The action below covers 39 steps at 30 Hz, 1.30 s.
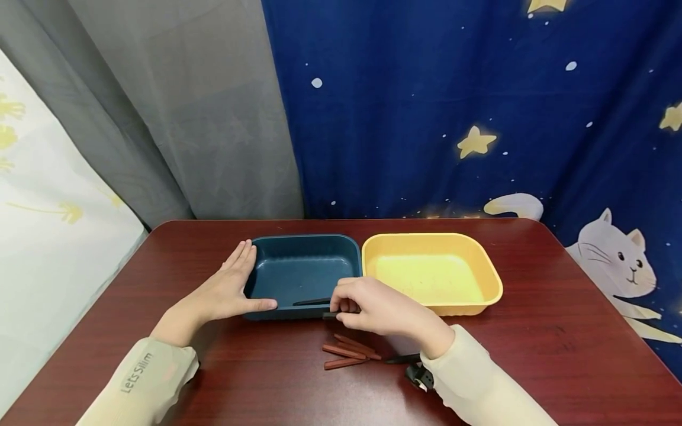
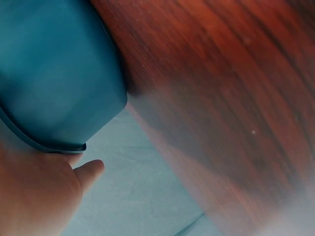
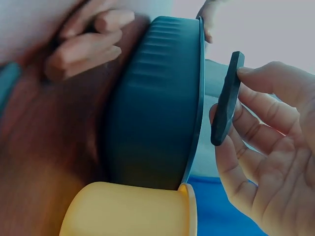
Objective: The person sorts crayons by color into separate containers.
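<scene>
My right hand [image 1: 367, 305] pinches a short black faceted stick [image 3: 228, 98] between thumb and fingertips. It hovers by the front right edge of a dark blue plastic tray [image 1: 306, 313], above the rim in the right wrist view. Another thin dark stick-like shape [image 1: 311, 302] shows at the tray's inner front side; whether it lies there or is held I cannot tell. My left hand [image 1: 229, 290] rests along the tray's left end, fingers extended, thumb on the front rim. Several reddish-brown sticks [image 1: 346, 350] lie in a loose heap on the table in front of the trays.
A yellow tray [image 1: 492, 290] stands directly right of the blue one. Near the right sleeve another black stick [image 1: 402, 359] lies on the reddish wooden table [image 1: 256, 378]. A black device [image 1: 419, 377] is at the right wrist. Curtains [image 1: 383, 148] hang behind the table.
</scene>
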Each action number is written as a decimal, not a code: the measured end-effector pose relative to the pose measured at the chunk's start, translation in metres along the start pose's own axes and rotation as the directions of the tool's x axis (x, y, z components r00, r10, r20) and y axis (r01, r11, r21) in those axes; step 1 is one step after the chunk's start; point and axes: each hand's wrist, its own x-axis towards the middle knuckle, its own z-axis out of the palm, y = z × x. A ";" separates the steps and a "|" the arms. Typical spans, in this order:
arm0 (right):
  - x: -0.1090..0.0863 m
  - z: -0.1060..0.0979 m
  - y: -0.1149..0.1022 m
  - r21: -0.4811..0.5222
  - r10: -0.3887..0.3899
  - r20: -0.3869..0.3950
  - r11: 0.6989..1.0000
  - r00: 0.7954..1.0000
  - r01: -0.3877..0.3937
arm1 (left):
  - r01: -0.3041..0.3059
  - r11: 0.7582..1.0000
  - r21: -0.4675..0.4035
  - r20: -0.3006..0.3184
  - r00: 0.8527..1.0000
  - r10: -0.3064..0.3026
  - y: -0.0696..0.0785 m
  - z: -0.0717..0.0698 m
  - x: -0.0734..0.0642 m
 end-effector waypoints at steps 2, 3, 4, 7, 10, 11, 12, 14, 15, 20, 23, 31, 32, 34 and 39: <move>0.005 -0.001 0.002 0.013 -0.010 -0.014 1.000 1.000 0.010 | 0.000 1.000 -0.002 0.000 1.000 0.000 0.000 0.000 0.000; 0.007 -0.001 0.003 0.020 -0.007 -0.017 1.000 1.000 0.008 | 0.000 1.000 -0.003 0.000 1.000 0.000 0.000 0.000 0.000; 0.010 -0.002 0.004 0.028 -0.004 -0.018 1.000 1.000 0.005 | 0.000 1.000 -0.003 0.001 1.000 0.000 0.000 0.000 0.000; 0.017 -0.003 0.008 0.044 0.015 -0.020 0.999 1.000 -0.014 | 0.000 1.000 -0.003 0.001 1.000 0.000 0.000 0.000 0.000; 0.023 -0.004 0.011 0.056 0.041 -0.020 0.998 0.999 -0.040 | -0.002 1.000 -0.002 0.001 1.000 0.002 0.000 0.000 0.000; 0.025 -0.004 0.012 0.063 0.052 -0.018 0.997 0.998 -0.051 | -0.002 1.000 -0.002 0.002 1.000 0.002 0.000 -0.001 0.000; 0.028 -0.004 0.013 0.067 0.061 -0.017 0.996 0.998 -0.060 | -0.001 1.000 -0.001 0.003 1.000 0.001 0.000 -0.001 0.000; 0.033 -0.004 0.015 0.071 0.079 -0.008 0.994 0.997 -0.078 | 0.000 1.000 0.001 0.003 1.000 0.000 0.000 -0.001 0.000; 0.036 -0.004 0.016 0.072 0.083 -0.003 0.994 0.997 -0.082 | 0.001 1.000 0.001 0.004 1.000 -0.001 0.000 -0.001 0.000; 0.049 -0.003 0.021 0.067 0.089 0.025 0.994 0.996 -0.091 | 0.008 1.000 0.004 0.008 1.000 -0.008 0.000 -0.002 0.000; 0.054 -0.001 0.024 0.068 0.095 0.037 0.993 0.995 -0.097 | 0.011 1.000 0.004 0.012 1.000 -0.011 0.001 -0.002 0.000; 0.066 0.005 0.034 0.065 0.124 0.062 0.990 0.990 -0.128 | 0.011 1.000 0.020 0.012 1.000 -0.011 -0.001 -0.001 0.001; 0.067 0.006 0.035 0.064 0.128 0.064 0.989 0.990 -0.132 | 0.011 1.000 0.019 0.011 1.000 -0.012 -0.001 -0.001 0.001; 0.070 0.006 0.036 0.063 0.135 0.071 0.988 0.988 -0.140 | 0.013 1.000 0.019 0.011 1.000 -0.013 -0.001 -0.001 0.001; 0.075 0.009 0.039 0.052 0.156 0.087 0.986 0.984 -0.161 | 0.014 1.000 0.017 0.010 1.000 -0.015 -0.001 -0.001 0.001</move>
